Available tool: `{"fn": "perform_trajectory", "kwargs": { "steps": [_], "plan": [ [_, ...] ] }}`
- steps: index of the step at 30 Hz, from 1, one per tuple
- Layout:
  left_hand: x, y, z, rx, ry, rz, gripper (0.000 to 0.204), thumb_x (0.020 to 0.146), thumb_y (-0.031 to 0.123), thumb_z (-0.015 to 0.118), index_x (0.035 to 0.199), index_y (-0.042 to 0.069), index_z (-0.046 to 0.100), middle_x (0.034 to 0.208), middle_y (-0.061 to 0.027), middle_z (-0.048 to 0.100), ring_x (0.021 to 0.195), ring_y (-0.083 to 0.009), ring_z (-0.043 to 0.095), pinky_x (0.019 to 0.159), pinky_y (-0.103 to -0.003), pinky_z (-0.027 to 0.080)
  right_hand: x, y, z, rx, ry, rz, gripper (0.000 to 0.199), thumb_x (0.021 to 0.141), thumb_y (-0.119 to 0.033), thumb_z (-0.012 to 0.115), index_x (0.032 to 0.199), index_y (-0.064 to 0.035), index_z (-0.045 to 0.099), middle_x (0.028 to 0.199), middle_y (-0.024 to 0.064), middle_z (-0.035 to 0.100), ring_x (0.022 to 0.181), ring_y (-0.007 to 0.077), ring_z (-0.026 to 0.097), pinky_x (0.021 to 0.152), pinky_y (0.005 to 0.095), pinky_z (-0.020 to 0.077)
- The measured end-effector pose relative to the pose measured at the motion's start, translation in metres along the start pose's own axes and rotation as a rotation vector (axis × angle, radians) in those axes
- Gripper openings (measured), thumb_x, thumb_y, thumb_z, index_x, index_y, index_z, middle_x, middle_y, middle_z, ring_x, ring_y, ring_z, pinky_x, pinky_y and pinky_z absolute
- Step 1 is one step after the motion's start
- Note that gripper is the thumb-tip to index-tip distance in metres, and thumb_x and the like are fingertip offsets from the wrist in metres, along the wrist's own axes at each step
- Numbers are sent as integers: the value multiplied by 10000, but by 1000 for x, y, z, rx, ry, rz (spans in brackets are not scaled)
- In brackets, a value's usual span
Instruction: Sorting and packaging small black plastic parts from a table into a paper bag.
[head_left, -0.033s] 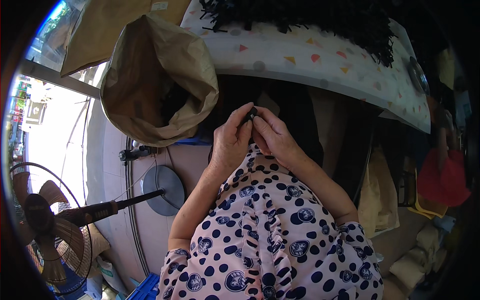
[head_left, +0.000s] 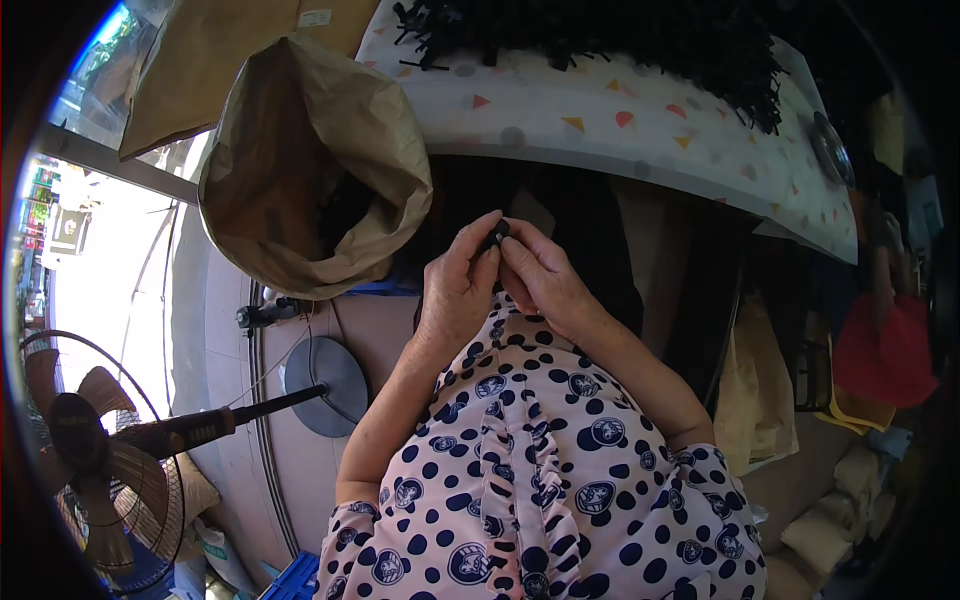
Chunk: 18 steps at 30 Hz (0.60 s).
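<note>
Black piece (head_left: 500,230), too small to identify, is pinched between a person's left hand (head_left: 457,288) and right hand (head_left: 548,283), just beyond a dotted shirt (head_left: 608,431). So slight an object likely calls for a light, even grip from both sides, wrists steady. Ahead, a table (head_left: 480,132) wears a white cover (head_left: 655,150) with coloured shapes beneath a heap of black strips (head_left: 600,35); at left, an open paper bag (head_left: 385,110) and a fan (head_left: 77,430) flank the tiled floor (head_left: 388,325).
</note>
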<state>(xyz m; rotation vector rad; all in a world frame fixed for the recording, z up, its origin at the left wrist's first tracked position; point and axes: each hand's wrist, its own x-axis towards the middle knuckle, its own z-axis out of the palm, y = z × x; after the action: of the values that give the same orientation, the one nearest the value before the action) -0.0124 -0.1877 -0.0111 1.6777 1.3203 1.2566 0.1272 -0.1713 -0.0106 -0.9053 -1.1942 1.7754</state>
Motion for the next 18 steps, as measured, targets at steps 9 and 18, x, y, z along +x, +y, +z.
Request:
{"fn": "perform_trajectory", "kwargs": {
  "steps": [9,18],
  "plan": [
    [-3,17,12,51,45,1,329,869,-40,538,1187,30,580,1014,-152,657,874,-220,661,744,-304,523,-8,-9,-6,143,-21,69,257,995,-161,421,1224,-68,491,656,-41,474,447,19,384,382,171,301],
    [41,16,-19,171,95,8,329,862,-38,519,1177,46,568,943,-152,652,767,-222,646,702,-306,518,57,-28,1,-67,-125,-69,243,992,-186,452,1199,-68,500,599,-30,456,480,50,425,435,202,364]
  ]
}}
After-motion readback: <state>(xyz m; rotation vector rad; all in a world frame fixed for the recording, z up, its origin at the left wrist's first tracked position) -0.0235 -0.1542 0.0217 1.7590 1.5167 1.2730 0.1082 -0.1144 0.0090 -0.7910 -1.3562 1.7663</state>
